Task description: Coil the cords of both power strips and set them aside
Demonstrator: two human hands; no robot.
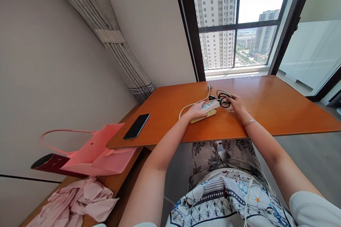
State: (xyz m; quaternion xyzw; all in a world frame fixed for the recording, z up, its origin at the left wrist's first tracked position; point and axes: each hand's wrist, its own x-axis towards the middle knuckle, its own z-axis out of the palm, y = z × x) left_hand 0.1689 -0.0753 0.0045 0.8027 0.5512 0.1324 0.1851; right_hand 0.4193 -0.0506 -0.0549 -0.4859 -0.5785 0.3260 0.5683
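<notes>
L hand rests flat on white power strip, fingers loosely curled over it, mid-table, nearer far edge. R hand fingers pinch coiled black cord beside strip's end; grip partly hidden, prob. closed. Strip: rigid, light, hold by body. Cord floppy, hold near plug. Phone at L corner.
</notes>
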